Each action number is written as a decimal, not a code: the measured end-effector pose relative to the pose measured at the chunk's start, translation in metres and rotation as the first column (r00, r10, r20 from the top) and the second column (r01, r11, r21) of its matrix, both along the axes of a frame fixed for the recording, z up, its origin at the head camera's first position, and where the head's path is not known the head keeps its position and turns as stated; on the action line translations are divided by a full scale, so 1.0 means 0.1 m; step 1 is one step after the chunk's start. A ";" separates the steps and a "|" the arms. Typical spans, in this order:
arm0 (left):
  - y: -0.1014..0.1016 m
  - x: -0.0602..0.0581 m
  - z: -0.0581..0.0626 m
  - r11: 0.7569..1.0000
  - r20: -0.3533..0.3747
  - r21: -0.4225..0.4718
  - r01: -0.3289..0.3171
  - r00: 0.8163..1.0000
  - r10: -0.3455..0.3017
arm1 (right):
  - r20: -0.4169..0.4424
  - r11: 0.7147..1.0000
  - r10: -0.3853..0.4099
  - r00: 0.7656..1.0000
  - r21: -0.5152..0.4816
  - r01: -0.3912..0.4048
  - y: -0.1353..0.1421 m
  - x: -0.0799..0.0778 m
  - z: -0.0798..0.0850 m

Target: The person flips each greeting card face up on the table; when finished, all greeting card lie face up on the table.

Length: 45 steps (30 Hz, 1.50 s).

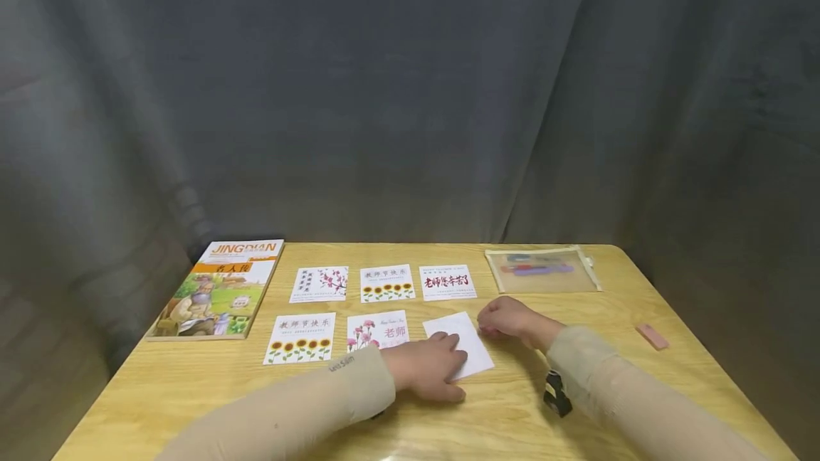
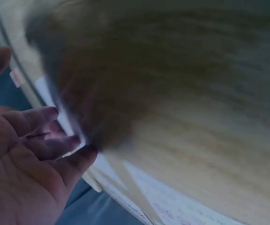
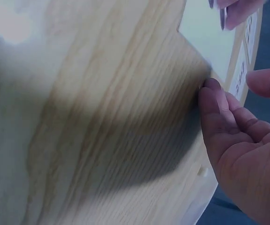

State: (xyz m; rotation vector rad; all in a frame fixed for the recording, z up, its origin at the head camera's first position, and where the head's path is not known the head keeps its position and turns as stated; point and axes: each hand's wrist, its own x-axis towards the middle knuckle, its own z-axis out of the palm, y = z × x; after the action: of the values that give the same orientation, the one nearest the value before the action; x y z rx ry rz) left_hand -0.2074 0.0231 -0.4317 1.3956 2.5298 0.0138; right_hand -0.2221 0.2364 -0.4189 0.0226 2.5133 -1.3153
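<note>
A plain white card (image 1: 472, 351) lies slanted on the wooden table at the right end of the front row of cards. The fingertips of my left hand (image 1: 430, 367) rest on its left part, fingers spread and thumb apart. My right hand (image 1: 512, 320) has its fingertips down by the card's right corner. In the right wrist view, the fingers of the right hand (image 3: 243, 126) are bent together at the table, thumb held away, nothing between them. Left of the white card lies a pink-flower card (image 1: 376, 327), partly covered by the left hand, then a sunflower card (image 1: 298, 338).
Behind stand in a row a blossom card (image 1: 319, 284), another sunflower card (image 1: 387, 283) and a red-lettered card (image 1: 448, 282). A book (image 1: 221, 290) lies at the left, a mesh pencil pouch (image 1: 544, 272) at the back right. A pink eraser (image 1: 652, 336) is near the right edge.
</note>
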 end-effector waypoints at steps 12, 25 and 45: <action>0.07 0.09 -0.06 0.998 -0.055 -0.015 -0.057 0.997 0.056 | -0.080 0.986 -0.004 0.997 0.167 0.018 -0.19 0.05 0.02; 0.06 0.06 -0.06 0.976 0.131 0.155 -0.155 0.982 0.135 | 0.104 0.989 -0.004 0.995 -0.148 0.020 0.00 -0.08 -0.03; -0.32 -0.26 0.02 0.952 -0.289 0.303 0.051 0.957 0.041 | 0.114 0.916 -0.040 0.993 -0.394 0.082 0.13 -0.14 0.15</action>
State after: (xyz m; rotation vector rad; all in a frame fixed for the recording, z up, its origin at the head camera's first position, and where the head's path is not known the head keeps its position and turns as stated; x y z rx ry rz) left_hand -0.2330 -0.0092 -0.4295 1.6246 2.8645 0.2274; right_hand -0.2358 0.2494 -0.4037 0.0795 2.1313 -1.7793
